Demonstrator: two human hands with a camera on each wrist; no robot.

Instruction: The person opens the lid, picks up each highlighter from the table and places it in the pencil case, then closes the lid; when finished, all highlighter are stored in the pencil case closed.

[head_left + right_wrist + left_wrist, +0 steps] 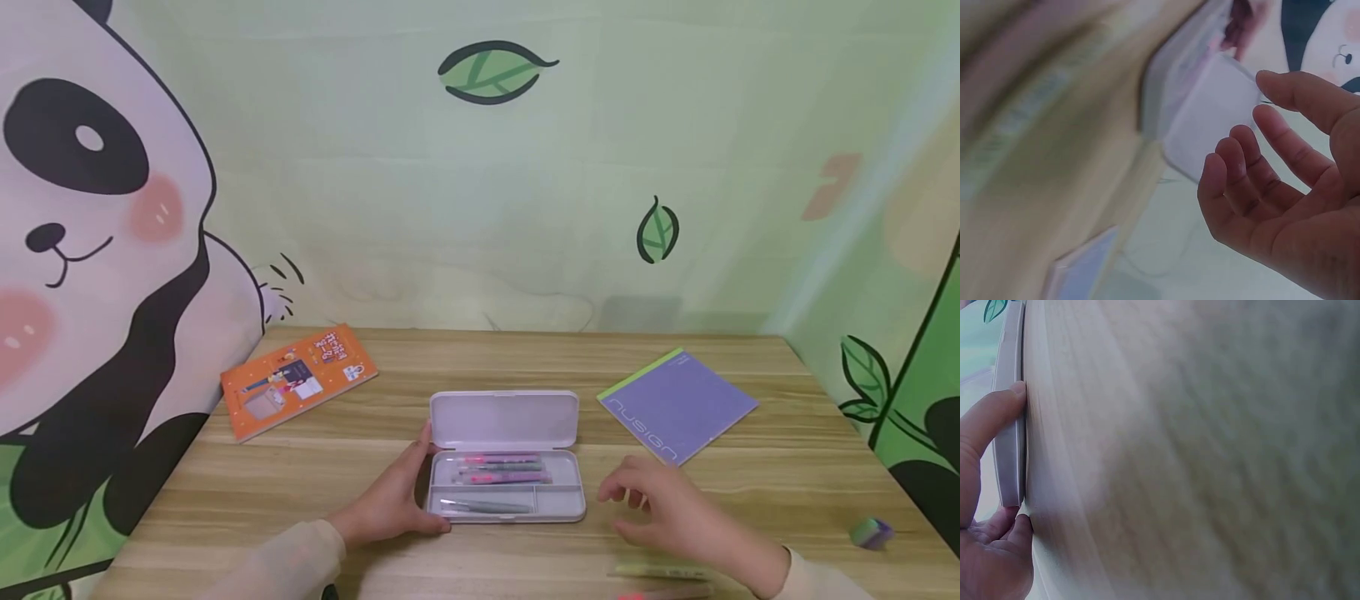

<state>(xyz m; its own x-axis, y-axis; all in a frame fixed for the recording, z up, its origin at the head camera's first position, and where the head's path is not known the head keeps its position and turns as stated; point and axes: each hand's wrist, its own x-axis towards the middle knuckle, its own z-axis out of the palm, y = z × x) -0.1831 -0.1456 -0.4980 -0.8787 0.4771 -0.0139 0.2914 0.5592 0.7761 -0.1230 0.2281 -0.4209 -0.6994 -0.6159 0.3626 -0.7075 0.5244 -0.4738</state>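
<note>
Orange on my head feed: a booklet [300,382] near the table's [510,358] far left corner. Midway between the side edges, the left hand [388,504] grips the left end of an open pencil case [561,502]; only my left wrist camera plainly shows the thumb against its near wall. Pens [498,478] lie inside (hidden from that camera). Just right of the case, the right hand [663,507] holds nothing, fingers loosely bent; only my right wrist view shows every fingertip. A yellow pen [652,572] lies toward the near edge, a purple notebook [678,406] toward the far right corner, a small block [872,533] by the right edge.
</note>
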